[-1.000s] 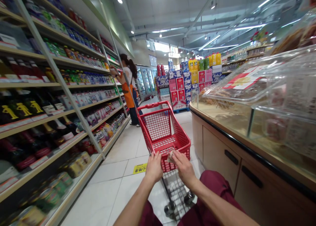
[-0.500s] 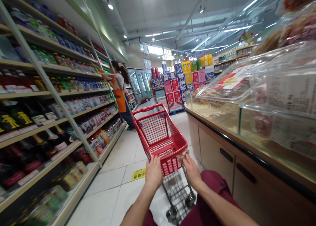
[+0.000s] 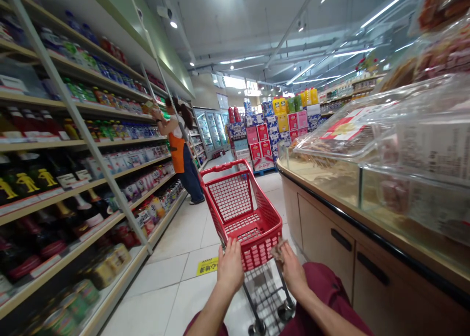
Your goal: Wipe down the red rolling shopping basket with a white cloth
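Note:
A red plastic shopping cart (image 3: 262, 223) on a grey metal frame stands right in front of me, its handle at the far end. My left hand (image 3: 230, 266) is closed at the basket's near left corner, fingers over the edge; the thumb is hidden. In my right hand (image 3: 291, 266) is a crumpled greyish-brown cloth (image 3: 278, 248), pinched at the near right corner of the basket and touching it. The inside of the basket shows bare red plastic. My knees in dark red trousers (image 3: 325, 287) are beside the cart's lower frame.
Shelves of bottles and cans (image 3: 121, 152) line the left side. A person in an orange apron (image 3: 176, 152) stands by them, arms raised. On the right is a glass-topped counter (image 3: 323, 209) with clear plastic food boxes (image 3: 411, 130). Stacked cartons (image 3: 260, 140) stand ahead. A yellow floor sign (image 3: 207, 266) lies left.
The person in the apron has straightened and now holds something near the upper shelf. My right hand and cloth have shifted slightly down at the corner. My left hand stays at its corner.

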A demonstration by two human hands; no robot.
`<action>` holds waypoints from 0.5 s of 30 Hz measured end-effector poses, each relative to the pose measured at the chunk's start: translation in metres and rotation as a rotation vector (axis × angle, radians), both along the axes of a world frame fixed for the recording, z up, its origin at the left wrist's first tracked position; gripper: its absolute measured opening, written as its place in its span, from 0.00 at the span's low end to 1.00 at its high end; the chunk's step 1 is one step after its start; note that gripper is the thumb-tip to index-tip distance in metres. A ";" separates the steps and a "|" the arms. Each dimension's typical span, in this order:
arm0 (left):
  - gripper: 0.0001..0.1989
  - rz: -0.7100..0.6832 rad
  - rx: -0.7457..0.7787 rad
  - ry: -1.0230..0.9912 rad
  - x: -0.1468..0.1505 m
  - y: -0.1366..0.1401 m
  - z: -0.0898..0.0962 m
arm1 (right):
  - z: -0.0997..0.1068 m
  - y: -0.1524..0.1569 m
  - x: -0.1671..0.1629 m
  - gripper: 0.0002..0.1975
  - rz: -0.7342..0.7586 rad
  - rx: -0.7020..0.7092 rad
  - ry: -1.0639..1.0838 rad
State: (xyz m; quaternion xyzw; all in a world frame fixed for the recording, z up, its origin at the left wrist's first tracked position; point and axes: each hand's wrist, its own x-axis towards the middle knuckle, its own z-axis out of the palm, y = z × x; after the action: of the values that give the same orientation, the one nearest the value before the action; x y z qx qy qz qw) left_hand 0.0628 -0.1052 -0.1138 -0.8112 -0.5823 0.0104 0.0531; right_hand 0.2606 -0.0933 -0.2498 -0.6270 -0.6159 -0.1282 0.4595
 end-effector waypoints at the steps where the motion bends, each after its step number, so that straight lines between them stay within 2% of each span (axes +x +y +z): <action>1: 0.30 -0.003 0.003 -0.001 0.000 0.000 -0.001 | 0.002 0.001 0.002 0.28 -0.030 0.015 0.033; 5: 0.30 0.013 0.014 -0.032 0.001 -0.002 -0.002 | 0.021 0.010 0.004 0.30 -0.064 0.071 0.117; 10: 0.33 0.000 -0.009 -0.074 -0.001 -0.001 -0.004 | 0.014 0.003 -0.013 0.35 0.005 0.093 0.021; 15: 0.31 0.000 0.004 -0.099 -0.004 -0.001 -0.003 | 0.041 -0.007 -0.040 0.28 0.143 0.174 -0.112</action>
State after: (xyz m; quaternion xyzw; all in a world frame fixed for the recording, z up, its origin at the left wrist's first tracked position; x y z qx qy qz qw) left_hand 0.0586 -0.1059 -0.1167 -0.8105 -0.5844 -0.0308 0.0259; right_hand 0.2209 -0.0999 -0.2091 -0.5310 -0.6702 -0.1829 0.4853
